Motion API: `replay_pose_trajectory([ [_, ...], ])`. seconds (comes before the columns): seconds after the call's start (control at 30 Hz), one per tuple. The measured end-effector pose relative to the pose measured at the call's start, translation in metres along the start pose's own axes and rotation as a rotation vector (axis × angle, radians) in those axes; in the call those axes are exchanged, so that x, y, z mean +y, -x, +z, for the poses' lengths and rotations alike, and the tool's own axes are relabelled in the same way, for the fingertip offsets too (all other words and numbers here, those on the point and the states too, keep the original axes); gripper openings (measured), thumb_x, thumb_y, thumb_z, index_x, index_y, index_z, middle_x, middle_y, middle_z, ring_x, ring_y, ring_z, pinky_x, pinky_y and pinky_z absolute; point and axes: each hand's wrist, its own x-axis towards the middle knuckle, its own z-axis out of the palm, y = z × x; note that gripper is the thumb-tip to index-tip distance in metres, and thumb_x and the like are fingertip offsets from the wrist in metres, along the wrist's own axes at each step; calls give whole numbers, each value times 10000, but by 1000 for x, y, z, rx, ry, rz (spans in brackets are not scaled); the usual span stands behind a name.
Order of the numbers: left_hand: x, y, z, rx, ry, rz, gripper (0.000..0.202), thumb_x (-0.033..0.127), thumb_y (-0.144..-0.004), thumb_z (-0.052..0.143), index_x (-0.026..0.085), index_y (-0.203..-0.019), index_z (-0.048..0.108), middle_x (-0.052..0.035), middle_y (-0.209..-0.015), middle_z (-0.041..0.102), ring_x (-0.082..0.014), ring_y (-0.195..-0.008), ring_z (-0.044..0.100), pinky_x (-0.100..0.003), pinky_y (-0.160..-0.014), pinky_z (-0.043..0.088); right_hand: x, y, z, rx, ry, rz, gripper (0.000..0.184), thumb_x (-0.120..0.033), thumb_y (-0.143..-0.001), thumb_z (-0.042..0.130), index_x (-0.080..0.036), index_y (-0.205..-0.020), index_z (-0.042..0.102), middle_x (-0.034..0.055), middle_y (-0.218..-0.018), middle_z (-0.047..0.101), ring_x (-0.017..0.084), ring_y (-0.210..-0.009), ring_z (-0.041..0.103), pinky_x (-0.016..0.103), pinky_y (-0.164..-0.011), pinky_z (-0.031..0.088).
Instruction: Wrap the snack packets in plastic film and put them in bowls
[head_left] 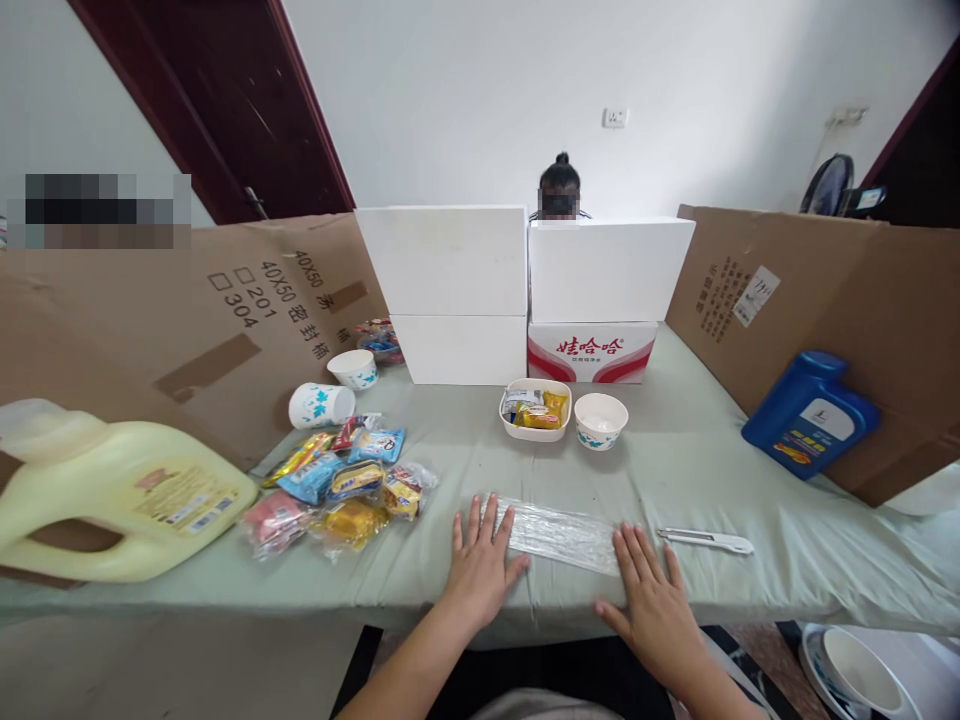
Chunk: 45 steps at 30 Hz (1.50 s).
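Note:
My left hand (480, 560) lies flat on the pale green tablecloth (675, 470), fingers spread, its fingertips touching the left end of a clear plastic bag (559, 533). My right hand (651, 590) also rests flat and open, its fingers at the bag's right end. Neither hand holds anything. A white utility knife (706, 541) lies just right of my right hand. A heap of wrapped snacks (337, 485) sits left of my left hand.
A white oblong dish (535, 409) with snack packets and a white bowl (600, 420) stand mid-table. Paper cups (322, 405) lie at left. A yellow jug (112, 500) and a blue bottle (810, 412) flank the table. White foam boxes (450, 260) and cardboard walls surround it. A person sits behind the boxes.

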Motion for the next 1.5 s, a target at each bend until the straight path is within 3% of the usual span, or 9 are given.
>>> replay_pose_trajectory([
  [0.13, 34, 7, -6, 75, 88, 60, 401, 356, -922, 474, 173, -1267, 566, -145, -1259, 565, -327, -1144, 500, -493, -963, 411, 3, 34, -4, 166, -10, -20, 581, -281, -838, 498, -247, -1410, 398, 92, -1356, 540, 308, -1212, 483, 501, -1009, 316],
  [0.23, 58, 8, -2, 80, 152, 169, 385, 392, -911, 507, 198, -1236, 580, -121, -1215, 579, -311, -1107, 507, -484, -955, 420, 9, 49, -15, 216, -57, -34, 433, -123, -772, 478, -300, -1146, 607, 47, -1083, 659, 261, -987, 583, 430, -880, 408],
  [0.4, 66, 5, 9, 44, 184, 317, 384, 286, -913, 507, 229, -1291, 533, -107, -1404, 473, -320, -1280, 417, -526, -1047, 332, 15, 56, -46, 282, -141, -250, 241, -166, -807, 531, -326, -929, 664, 18, -1056, 680, 264, -1064, 589, 417, -885, 445],
  [0.53, 55, 8, 10, 28, 297, 530, 349, 187, -909, 470, 284, -1225, 580, -32, -1351, 547, -256, -1324, 389, -458, -1081, 297, 2, 45, -75, 174, -295, -429, 220, -173, -831, 545, -342, -911, 661, -11, -1004, 711, 234, -1077, 621, 385, -932, 471],
  [0.67, 46, 9, 8, -23, 418, 583, 341, 153, -864, 503, 330, -1123, 636, 42, -1287, 604, -215, -1323, 392, -409, -1085, 284, -11, 11, -90, 26, -628, -315, 269, -173, -901, 410, -269, -1018, 632, 45, -938, 705, 190, -920, 668, 316, -838, 525],
  [0.87, 44, 5, 5, -67, 524, 572, 245, 156, -832, 530, 257, -1010, 665, 3, -1036, 700, -186, -1261, 462, -372, -1090, 281, -13, -88, -60, -183, -757, 77, 264, -299, -894, 435, -204, -1083, 592, 38, -909, 701, 155, -712, 662, 273, -695, 519],
  [1.0, 45, 4, 7, -19, 568, 522, 256, 230, -830, 571, 201, -1077, 631, -56, -1141, 662, -216, -1187, 513, -393, -1076, 324, -18, -135, -29, -188, -646, 150, 302, -233, -829, 483, -184, -1106, 592, 27, -830, 705, 175, -749, 659, 283, -718, 492],
  [1.23, 44, 5, 11, 60, 726, 398, 285, 166, -805, 540, 173, -1085, 592, -109, -1172, 610, -244, -1142, 524, -425, -1028, 415, -37, -132, -3, -135, -428, 243, 320, -277, -894, 458, -167, -1171, 576, 108, -1135, 664, 214, -991, 631, 300, -820, 437],
  [1.5, 42, 7, 21, 50, 883, 297, 653, 109, -780, 541, 181, -1376, 283, -92, -1069, 612, -219, -998, 573, -433, -957, 454, -48, -137, -4, -120, -327, 255, 313, -299, -945, 411, -197, -1205, 552, 58, -1027, 702, 191, -917, 662, 272, -756, 445],
])
